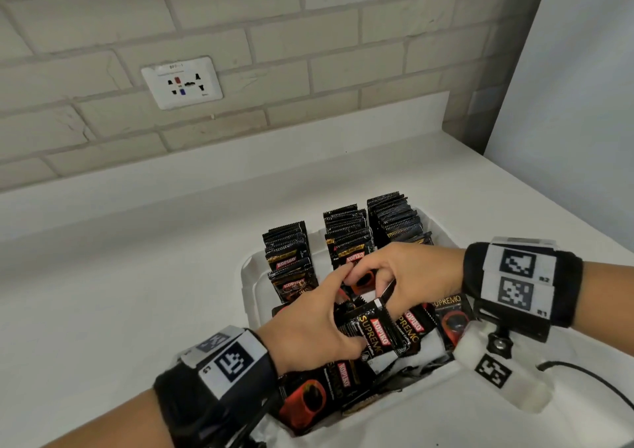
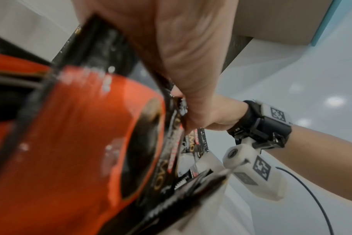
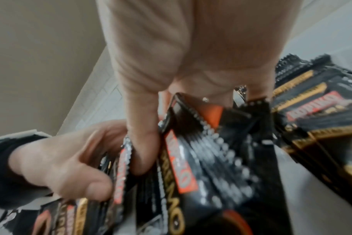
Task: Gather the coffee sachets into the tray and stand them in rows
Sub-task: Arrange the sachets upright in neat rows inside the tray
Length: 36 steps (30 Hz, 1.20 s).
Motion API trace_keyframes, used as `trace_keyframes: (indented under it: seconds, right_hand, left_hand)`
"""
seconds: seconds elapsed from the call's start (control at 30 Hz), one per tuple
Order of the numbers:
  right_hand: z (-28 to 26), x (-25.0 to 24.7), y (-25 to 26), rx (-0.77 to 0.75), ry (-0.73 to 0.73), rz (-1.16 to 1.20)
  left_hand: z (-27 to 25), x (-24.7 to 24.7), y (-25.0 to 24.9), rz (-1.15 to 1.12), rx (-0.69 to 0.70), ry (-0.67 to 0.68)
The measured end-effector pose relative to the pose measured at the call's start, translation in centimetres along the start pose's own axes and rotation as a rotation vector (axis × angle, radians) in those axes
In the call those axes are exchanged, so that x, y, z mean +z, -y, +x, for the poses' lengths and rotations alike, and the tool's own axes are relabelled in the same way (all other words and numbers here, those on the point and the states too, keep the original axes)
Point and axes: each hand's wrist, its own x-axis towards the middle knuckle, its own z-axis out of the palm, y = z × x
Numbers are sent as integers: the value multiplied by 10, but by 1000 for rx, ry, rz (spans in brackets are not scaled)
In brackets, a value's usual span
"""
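Sachets (image 1: 377, 331) in black and orange wrappers fill a white tray (image 1: 252, 286) that sits on the white counter (image 1: 137, 259), and both hands meet over its middle. At the far end of the tray three rows of sachets (image 1: 346, 235) already stand upright, side by side, while nearer the person the packets lie loose and overlapping at odd angles (several show the printed face, a few the plain white back). The left hand (image 1: 308, 327) comes in from the lower left, its fingers curled around a small bunch of sachets, thumb pressed against the pile; the right wrist view shows those fingers (image 3: 74, 167) closed on the packet edges. The right hand (image 1: 411, 272) reaches in from the right, fingers bent downward and pinching the serrated top edges of the same cluster, its fingertips touching those of the left hand. Close in the left wrist view, a blurred orange-printed sachet (image 2: 80, 143) lies against the palm. Each wrist carries a black band with square printed markers (image 1: 514, 276). Behind the counter, a white socket plate (image 1: 182, 82) is set in the pale brick wall (image 1: 308, 53).
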Motion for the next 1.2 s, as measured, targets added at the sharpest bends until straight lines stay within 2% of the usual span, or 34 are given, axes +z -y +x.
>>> trace_keyframes:
  seconds: [0.13,0.27,0.37,0.47,0.57,0.73,0.87,1.0,1.1,1.2]
  right_hand:
    - [-9,5,-11,49,33,126]
    - [-24,3,-20,159,152,399]
    - [-32,5,-24,240,199,444]
    - [-32,17,-24,262,111,515]
    - [-26,30,-16,207,8,599]
    - [-13,40,-7,78,-156,304]
    - [-9,45,-8,-2,-247,234]
    - [-11,44,-12,4,-295,234]
    - [-15,41,-11,-2,-293,267]
    - [-17,41,-10,31,-291,216]
  left_hand:
    - [-3,1,-3,35,-4,-32]
    - [-4,3,-1,-30,-12,-42]
    - [-4,3,2,-103,-17,-29]
    - [-5,5,2,-154,-13,-6]
    - [-7,6,-2,-174,0,35]
    - [-9,9,-4,-206,2,94]
    - [-11,14,2,-106,54,56]
    - [-15,9,-3,-138,124,-38]
    - [-19,-12,0,49,171,-176]
    - [-20,-39,7,478,198,-324]
